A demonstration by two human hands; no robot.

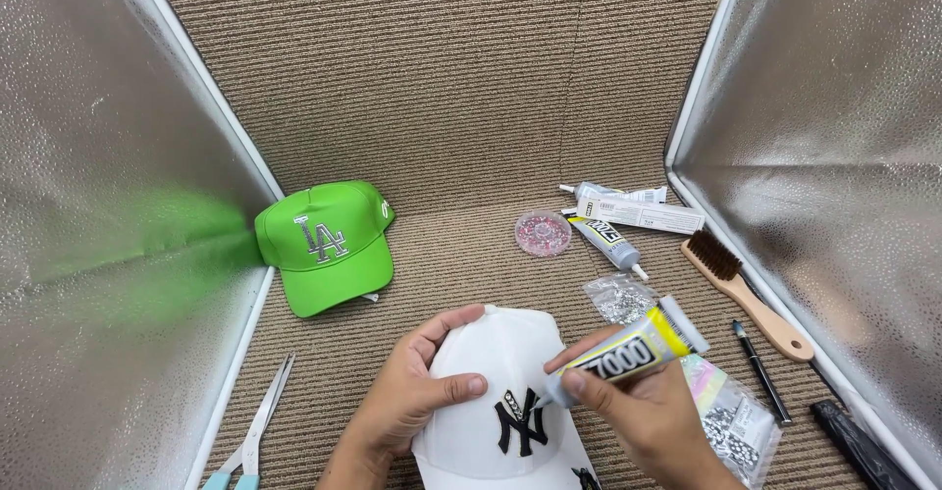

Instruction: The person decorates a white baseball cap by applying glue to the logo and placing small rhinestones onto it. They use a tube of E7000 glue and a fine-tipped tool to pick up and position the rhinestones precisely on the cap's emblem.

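Ribbed brown carpet (442, 88) runs between two silvery foil panels (88, 206). On it, the left hand (412, 392) cups a white cap (510, 392), thumb pressed on the front panel. Just right of it, the right hand (638, 412) pinches a glue tube (628, 348), nozzle touching the cap's black emblem. Beyond the left hand lies a green cap (329, 245); scissors (260, 421) lie to its left.

White fabric baseball cap (491, 372) with black embroidered emblem — front up on brown ribbed carpet; grey-and-yellow glue tube (628, 351) tilted, nozzle touching emblem.
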